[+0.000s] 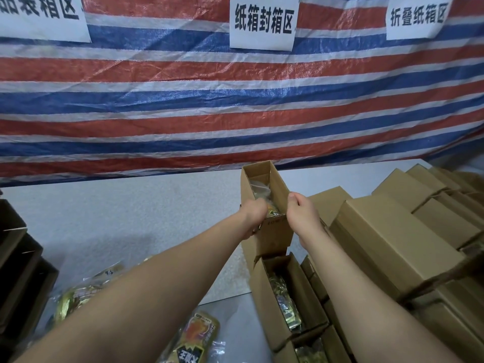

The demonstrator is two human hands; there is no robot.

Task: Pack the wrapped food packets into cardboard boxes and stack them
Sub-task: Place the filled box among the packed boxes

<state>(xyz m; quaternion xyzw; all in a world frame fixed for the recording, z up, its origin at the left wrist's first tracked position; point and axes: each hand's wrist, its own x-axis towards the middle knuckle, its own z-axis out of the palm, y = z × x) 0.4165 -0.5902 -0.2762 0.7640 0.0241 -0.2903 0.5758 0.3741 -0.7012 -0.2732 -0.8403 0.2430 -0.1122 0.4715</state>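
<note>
My left hand curls around the near left edge of the open cardboard box, fingers gripping its wall; my right hand pinches the box's right wall, thumb on the rim. Between my hands a wrapped packet sits inside the box. That box rests on top of other open boxes holding packets. Closed boxes are stacked to the right. Loose packets lie on the grey table under my left forearm.
</note>
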